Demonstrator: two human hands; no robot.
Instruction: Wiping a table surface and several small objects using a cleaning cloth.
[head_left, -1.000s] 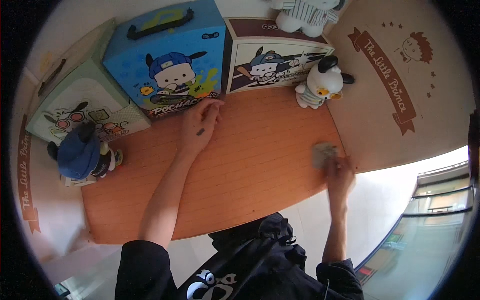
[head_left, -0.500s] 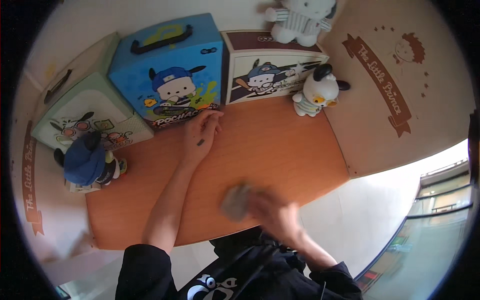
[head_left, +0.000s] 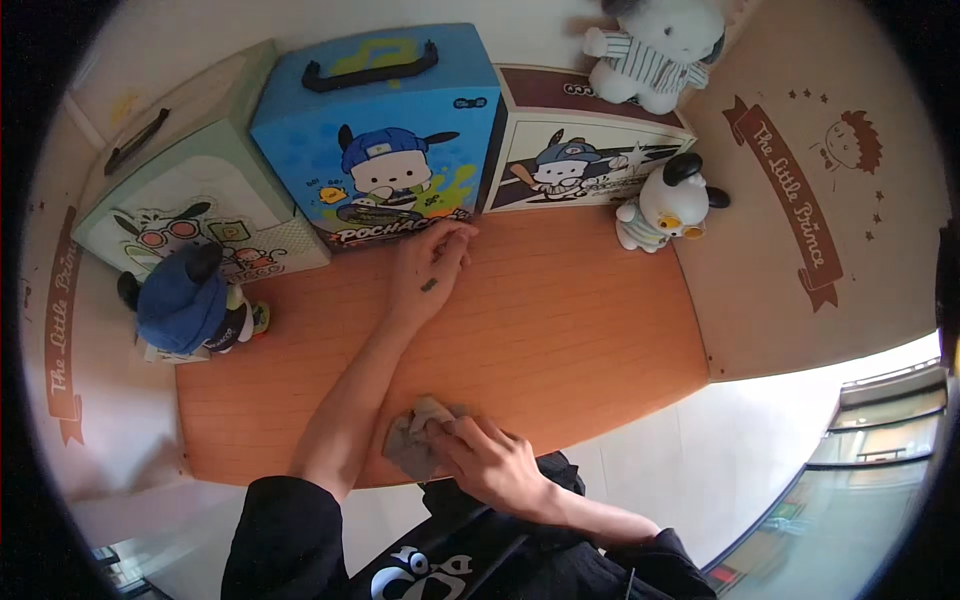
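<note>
On the wooden desktop (head_left: 560,330), my right hand (head_left: 495,462) presses a crumpled grey cloth (head_left: 408,445) near the front edge, its fingers closed on it. My left hand (head_left: 432,268) rests farther back with loosely curled fingers and nothing seen in them; a dark mark shows on its back. Its knuckles lie at the foot of a blue cartoon box (head_left: 375,160) with a black handle. The left forearm stretches across the desktop, just left of the cloth.
A pale green box (head_left: 190,180) stands at the left, with a blue-capped dog figure (head_left: 185,305) before it. At the back right are a white-fronted box (head_left: 580,165), a plush dog (head_left: 655,55) on top and a white dog figure (head_left: 660,205). Printed side panels (head_left: 830,170) enclose the desktop.
My right hand has swept the grey cloth leftward and slightly nearer the front edge. The left hand keeps its place by the blue box while the view has shifted a little.
</note>
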